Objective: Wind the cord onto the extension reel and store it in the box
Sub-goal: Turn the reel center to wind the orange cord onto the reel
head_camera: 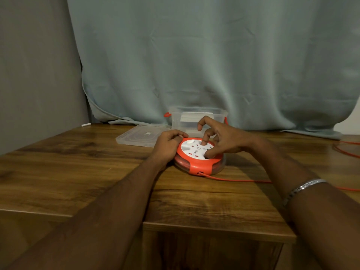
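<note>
1. Reel [196,158], orange with a white socket face, lies flat near the middle of the tabletop [78,172].
2. Left hand [168,143] grips its left rim.
3. Right hand [220,139] presses fingertips [204,142] onto the face.
4. Cord [233,179] trails toward the right edge.
5. Clear box [196,118] stands behind near the back edge, lid [138,135] beside it.

A home room, a pale green curtain [214,55] hanging behind a wooden desk [78,172], a grey wall [39,65] standing beside it

Both hands [169,142] [220,138] apparently turning the reel [194,165].
</note>
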`<state>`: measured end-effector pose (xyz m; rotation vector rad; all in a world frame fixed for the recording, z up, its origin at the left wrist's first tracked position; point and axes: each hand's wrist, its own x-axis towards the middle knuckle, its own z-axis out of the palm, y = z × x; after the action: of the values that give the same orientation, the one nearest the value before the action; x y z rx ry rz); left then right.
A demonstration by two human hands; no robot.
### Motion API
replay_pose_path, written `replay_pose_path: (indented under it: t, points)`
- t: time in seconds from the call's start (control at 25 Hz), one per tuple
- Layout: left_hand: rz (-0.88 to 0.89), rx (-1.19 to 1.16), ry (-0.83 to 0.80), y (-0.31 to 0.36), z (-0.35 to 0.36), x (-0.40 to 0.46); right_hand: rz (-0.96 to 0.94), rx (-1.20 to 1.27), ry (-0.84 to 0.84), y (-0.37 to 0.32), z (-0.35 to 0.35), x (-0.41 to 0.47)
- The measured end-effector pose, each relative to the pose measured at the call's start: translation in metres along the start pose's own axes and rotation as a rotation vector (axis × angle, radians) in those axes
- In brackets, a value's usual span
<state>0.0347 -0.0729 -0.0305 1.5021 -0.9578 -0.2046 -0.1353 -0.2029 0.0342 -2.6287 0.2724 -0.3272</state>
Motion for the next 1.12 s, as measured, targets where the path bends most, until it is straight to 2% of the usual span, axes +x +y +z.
replay_pose_path:
  t: [0.32,0.56,0.72,0.84,0.96,1.12]
  points:
    - [0.000,0.004,0.007,-0.003,0.000,0.003,-0.011,-0.189,0.100,-0.005,0.012,0.010]
    - [0.009,0.020,-0.016,-0.002,0.001,0.001,0.037,-0.222,0.123,-0.011,0.015,0.011]
    - [0.010,0.021,-0.016,0.000,0.000,0.000,0.015,-0.309,0.202,-0.018,0.024,0.015]
    - [0.006,0.012,-0.008,0.000,0.000,0.000,-0.031,-0.277,0.217,-0.016,0.021,0.015]
    - [-0.006,0.005,-0.004,0.001,0.000,0.000,-0.108,-0.134,0.134,-0.014,0.009,0.008]
    - [-0.001,0.010,-0.001,0.002,0.000,-0.002,-0.033,-0.056,-0.015,-0.004,-0.001,0.002]
